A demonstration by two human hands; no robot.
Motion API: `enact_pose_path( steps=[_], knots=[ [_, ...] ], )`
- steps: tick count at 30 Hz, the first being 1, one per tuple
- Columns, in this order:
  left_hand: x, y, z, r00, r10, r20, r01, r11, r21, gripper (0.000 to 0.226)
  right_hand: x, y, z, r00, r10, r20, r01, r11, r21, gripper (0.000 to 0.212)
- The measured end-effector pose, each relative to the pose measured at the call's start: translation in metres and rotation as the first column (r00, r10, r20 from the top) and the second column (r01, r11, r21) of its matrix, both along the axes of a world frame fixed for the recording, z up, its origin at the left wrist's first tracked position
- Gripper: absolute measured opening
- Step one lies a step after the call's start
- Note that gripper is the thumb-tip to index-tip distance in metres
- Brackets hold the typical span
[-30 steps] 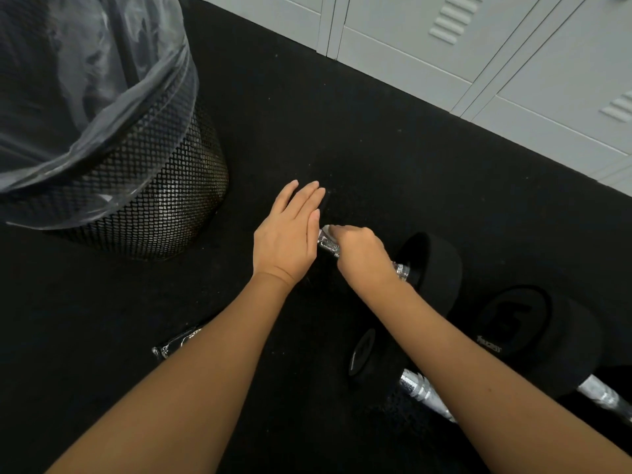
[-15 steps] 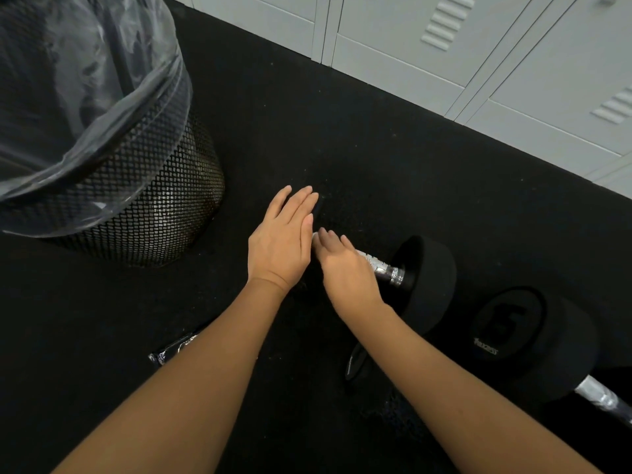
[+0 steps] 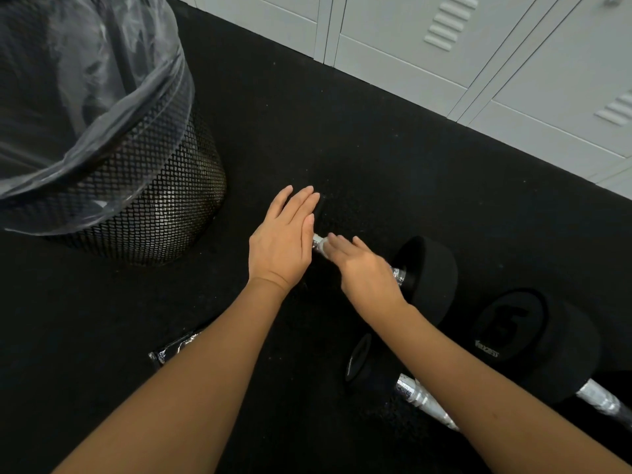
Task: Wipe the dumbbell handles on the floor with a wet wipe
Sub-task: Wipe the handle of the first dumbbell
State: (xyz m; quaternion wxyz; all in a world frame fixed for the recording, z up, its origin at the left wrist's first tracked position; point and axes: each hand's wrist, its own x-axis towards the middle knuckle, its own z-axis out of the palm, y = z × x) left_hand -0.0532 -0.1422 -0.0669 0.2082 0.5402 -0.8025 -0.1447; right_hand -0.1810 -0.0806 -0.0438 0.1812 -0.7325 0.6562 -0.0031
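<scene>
Looking down from the head camera, two bare forearms reach up from the bottom edge toward the middle of the frame. The left hand [image 3: 280, 246] lies flat with straight fingers held together, resting over the near head of a dumbbell [image 3: 427, 273], which hides that head almost wholly. The right hand [image 3: 366, 273] sits just right of it, curled over the chrome handle [image 3: 396, 272]; a sliver of something pale shows by its fingertips [image 3: 337, 242], but whether that is a wet wipe I cannot tell. Only short bits of this handle show at either side of the hand.

Three dumbbells can be counted on the black floor [image 3: 376, 138]. The one being handled lies at centre, its far black head right of the right hand. A second dumbbell [image 3: 420, 396] lies lower, its chrome bar partly covered by the right forearm. A third dumbbell [image 3: 533, 340], marked 5 on its end, lies at lower right, its bar running off the right edge.

One black mesh bin [image 3: 143, 213] with a clear liner fills the upper left. One small dark packet [image 3: 174, 347] peeks out beside the left forearm at lower left. Grey lockers [image 3: 513, 59] line the upper right.
</scene>
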Motion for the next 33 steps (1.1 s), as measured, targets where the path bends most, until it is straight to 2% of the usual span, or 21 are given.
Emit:
enact_pose_path(
  steps=[3,5,9,11,13,16,22,24,27,30,31,33],
  knots=[
    [0.0,0.001,0.0,1.0,-0.001,-0.006,0.001,1.0,-0.006,0.05,0.005,-0.017,0.002,0.981,-0.193,0.013,0.193,0.981,0.018,0.049],
    [0.0,0.001,0.0,1.0,0.0,-0.011,0.0,1.0,-0.009,0.05,0.013,-0.021,0.002,0.985,-0.171,0.015,0.171,0.985,0.024,0.048],
    [0.0,0.0,0.0,1.0,0.004,-0.011,-0.004,1.0,-0.003,0.05,0.007,-0.014,-0.003,0.995,-0.103,-0.015,0.104,0.989,0.105,0.062],
    [0.0,0.0,0.0,1.0,0.0,-0.014,0.0,1.0,-0.009,0.05,0.002,-0.018,-0.002,0.987,-0.157,-0.024,0.158,0.984,0.085,0.057],
    [0.0,0.0,0.0,1.0,-0.004,-0.016,0.004,1.0,-0.01,0.05,0.005,-0.029,0.003,0.972,-0.23,-0.056,0.235,0.966,0.106,0.041],
    [0.0,-0.001,0.0,1.0,0.0,-0.019,-0.001,1.0,-0.012,0.05,0.013,-0.054,0.009,0.942,-0.327,-0.078,0.337,0.914,0.226,0.026],
    [0.001,0.001,0.001,1.0,-0.005,-0.015,0.005,1.0,-0.02,0.049,-0.008,-0.083,0.014,0.887,-0.434,0.157,0.275,0.77,0.576,0.033],
    [0.001,0.001,0.0,1.0,-0.002,-0.014,0.002,1.0,-0.024,0.048,-0.009,-0.084,0.009,0.887,-0.424,0.184,0.263,0.79,0.553,0.031],
    [0.0,0.001,0.0,1.0,0.001,-0.026,-0.002,1.0,-0.025,0.048,-0.004,-0.068,-0.001,0.936,-0.313,0.162,0.238,0.901,0.364,0.023],
    [0.0,0.001,0.0,1.0,0.005,-0.03,-0.006,1.0,-0.024,0.049,-0.006,-0.043,-0.004,0.984,-0.125,0.124,0.099,0.976,0.196,0.042],
    [0.0,0.0,0.0,1.0,0.005,-0.03,-0.005,1.0,-0.022,0.048,-0.009,-0.04,-0.004,0.989,-0.088,0.118,0.063,0.977,0.201,0.046],
    [0.001,0.0,0.0,1.0,0.004,-0.03,-0.004,1.0,-0.021,0.048,-0.009,-0.043,-0.002,0.995,-0.102,0.012,0.095,0.958,0.269,0.048]
  ],
)
